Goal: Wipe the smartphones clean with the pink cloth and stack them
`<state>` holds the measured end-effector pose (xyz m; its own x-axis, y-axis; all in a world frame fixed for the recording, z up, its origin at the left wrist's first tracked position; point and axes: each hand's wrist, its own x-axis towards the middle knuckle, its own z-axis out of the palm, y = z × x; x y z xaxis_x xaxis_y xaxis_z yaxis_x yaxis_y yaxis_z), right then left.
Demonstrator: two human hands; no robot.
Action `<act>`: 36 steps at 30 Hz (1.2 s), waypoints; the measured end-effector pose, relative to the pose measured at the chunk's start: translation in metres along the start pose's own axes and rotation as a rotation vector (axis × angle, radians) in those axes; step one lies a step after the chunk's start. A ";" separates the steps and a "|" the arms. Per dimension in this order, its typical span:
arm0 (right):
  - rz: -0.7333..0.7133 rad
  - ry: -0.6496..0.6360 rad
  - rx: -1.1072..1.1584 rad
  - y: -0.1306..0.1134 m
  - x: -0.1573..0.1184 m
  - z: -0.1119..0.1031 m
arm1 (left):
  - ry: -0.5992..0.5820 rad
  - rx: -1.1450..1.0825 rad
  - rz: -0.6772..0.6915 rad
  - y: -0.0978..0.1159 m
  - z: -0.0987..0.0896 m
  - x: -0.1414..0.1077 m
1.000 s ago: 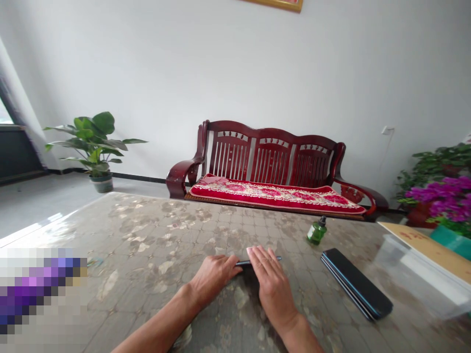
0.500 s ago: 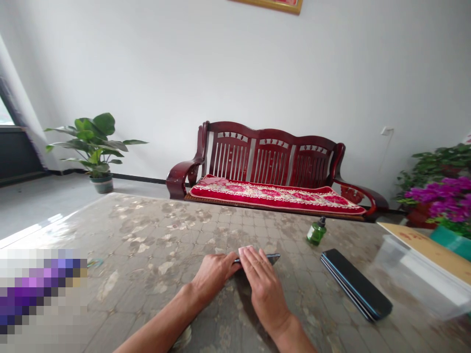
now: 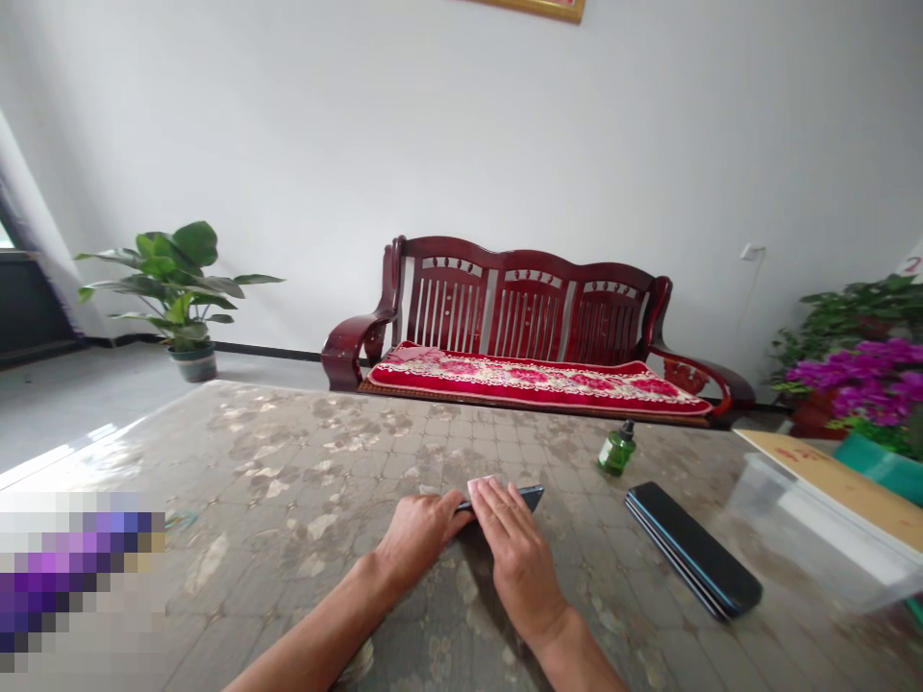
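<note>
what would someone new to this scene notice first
Probably the dark red wooden bench beyond the table, with its bright red floral seat cover, set off by the pale wall. The purple flowers at the right edge likely come next. Near the middle, the left hand grips one end of a thin dark slab, the right hand laid across it.

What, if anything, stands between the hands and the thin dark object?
Nothing visible at the left hand, which holds one end of the thin dark object. The right hand lies across it, hiding whatever is under its fingers. The bottle stands apart, to the right.
</note>
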<state>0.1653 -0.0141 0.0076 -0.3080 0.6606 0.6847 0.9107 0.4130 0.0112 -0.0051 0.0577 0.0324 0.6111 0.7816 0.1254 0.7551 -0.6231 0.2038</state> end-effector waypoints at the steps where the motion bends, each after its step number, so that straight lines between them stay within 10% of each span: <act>1: 0.035 0.020 -0.004 0.007 -0.002 0.000 | -0.003 0.002 -0.005 0.000 -0.001 0.000; 7: 0.362 0.128 0.142 0.054 -0.017 0.003 | -0.026 0.013 -0.042 0.000 -0.004 0.001; 14: 0.840 0.231 0.476 0.057 -0.018 0.022 | -0.039 0.012 -0.076 0.002 -0.001 0.000; 36: 0.772 -0.036 0.263 0.049 -0.023 0.022 | 0.139 -0.195 -0.265 0.000 0.001 -0.003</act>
<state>0.2113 0.0046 -0.0238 0.3672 0.8371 0.4056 0.7767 -0.0360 -0.6289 -0.0068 0.0557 0.0312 0.3522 0.9201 0.1713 0.8152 -0.3915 0.4269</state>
